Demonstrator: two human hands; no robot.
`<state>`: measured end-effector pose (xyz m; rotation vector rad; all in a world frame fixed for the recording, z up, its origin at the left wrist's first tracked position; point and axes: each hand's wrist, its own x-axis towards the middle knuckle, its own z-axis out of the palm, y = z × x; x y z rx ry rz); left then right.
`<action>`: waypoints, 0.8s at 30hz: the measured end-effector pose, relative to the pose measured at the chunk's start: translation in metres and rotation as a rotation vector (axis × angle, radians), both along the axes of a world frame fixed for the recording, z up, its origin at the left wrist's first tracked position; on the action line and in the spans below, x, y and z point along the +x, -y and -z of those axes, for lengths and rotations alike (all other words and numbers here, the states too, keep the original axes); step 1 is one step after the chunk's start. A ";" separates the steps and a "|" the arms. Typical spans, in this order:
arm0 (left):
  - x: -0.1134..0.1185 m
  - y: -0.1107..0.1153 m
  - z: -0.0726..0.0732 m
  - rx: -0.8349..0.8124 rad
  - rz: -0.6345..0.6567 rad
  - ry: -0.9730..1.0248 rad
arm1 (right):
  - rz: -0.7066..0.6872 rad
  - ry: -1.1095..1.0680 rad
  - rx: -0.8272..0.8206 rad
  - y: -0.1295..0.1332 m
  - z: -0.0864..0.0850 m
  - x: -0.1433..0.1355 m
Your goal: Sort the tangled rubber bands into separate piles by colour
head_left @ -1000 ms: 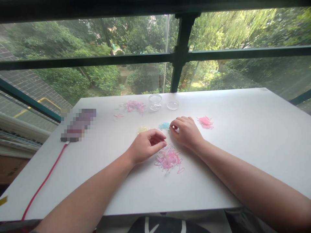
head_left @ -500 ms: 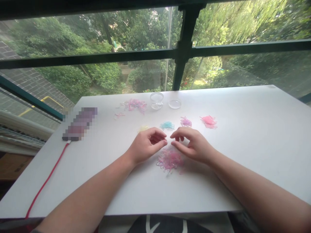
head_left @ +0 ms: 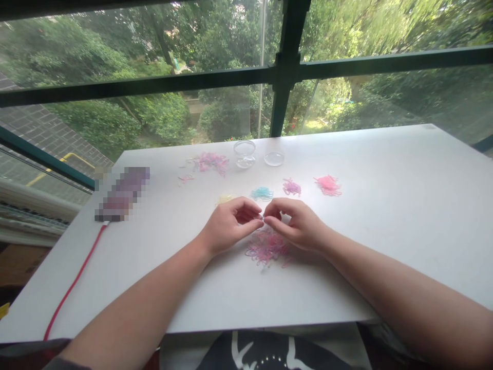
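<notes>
My left hand (head_left: 231, 223) and my right hand (head_left: 295, 221) meet fingertip to fingertip above a mixed pile of pink and purple bands (head_left: 267, 249). Both are closed in a pinch, and whatever lies between the fingertips is too small to name. Just beyond them lie a pale yellow pile (head_left: 224, 198), partly behind my left hand, a blue pile (head_left: 262, 193), a purple pile (head_left: 291, 187) and, farther right, a pink pile (head_left: 328, 185).
A larger mixed pile (head_left: 211, 162) lies at the back, beside a clear round container (head_left: 244, 154) and a clear lid (head_left: 274, 158). On the left, a blurred phone-like object (head_left: 125, 192) has a red cable (head_left: 75, 280). Windows border the white table (head_left: 404, 205).
My right hand has moved in, so its fingertips now meet those of my left hand. The whole view has shifted slightly.
</notes>
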<state>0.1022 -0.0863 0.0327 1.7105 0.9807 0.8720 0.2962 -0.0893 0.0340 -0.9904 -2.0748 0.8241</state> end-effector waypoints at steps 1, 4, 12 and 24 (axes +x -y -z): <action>0.000 0.000 0.000 -0.003 0.002 0.000 | -0.001 0.002 -0.003 0.000 0.000 0.000; 0.000 0.000 0.000 -0.008 -0.001 -0.007 | -0.007 0.000 -0.003 -0.001 0.002 0.000; -0.001 0.000 0.002 -0.018 0.028 0.000 | -0.003 0.003 0.023 -0.001 0.003 0.000; -0.002 0.000 0.000 0.019 0.052 -0.055 | 0.067 -0.046 0.056 -0.002 0.001 0.004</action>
